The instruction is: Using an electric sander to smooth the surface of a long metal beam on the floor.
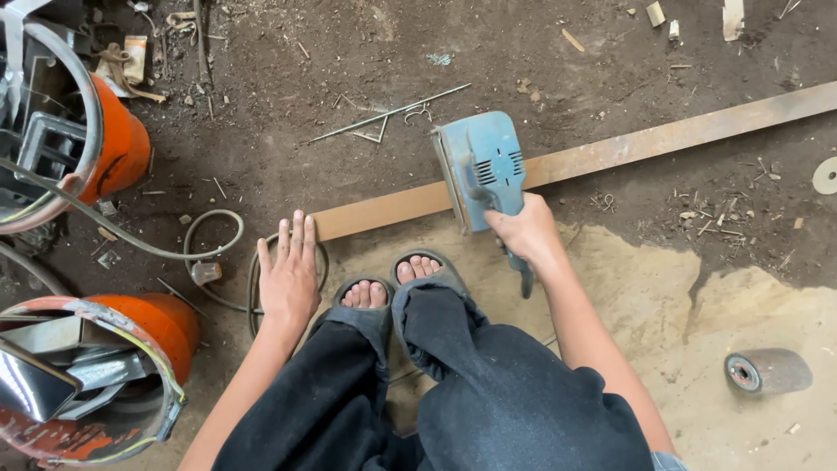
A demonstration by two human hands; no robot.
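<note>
While right hand (526, 231) grips sander (484, 170) (nose up-frame), left hand (289, 272) lies flat, splayed.

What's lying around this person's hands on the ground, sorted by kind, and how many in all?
Blue power sander: 1
Long rusty metal bar: 1
Orange drums: 2
Grey roller: 1
Thin metal rod: 1
Total: 6

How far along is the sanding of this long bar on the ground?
Done: the bar's near end looks paler and smoother than the rest. In hand: the right hand holds the blue sander on the bar, just past that pale stretch; the left hand lies flat on the ground beside the bar's end. Left: the long stretch toward the far right is darker and rust-brown, seemingly unworked.
</note>
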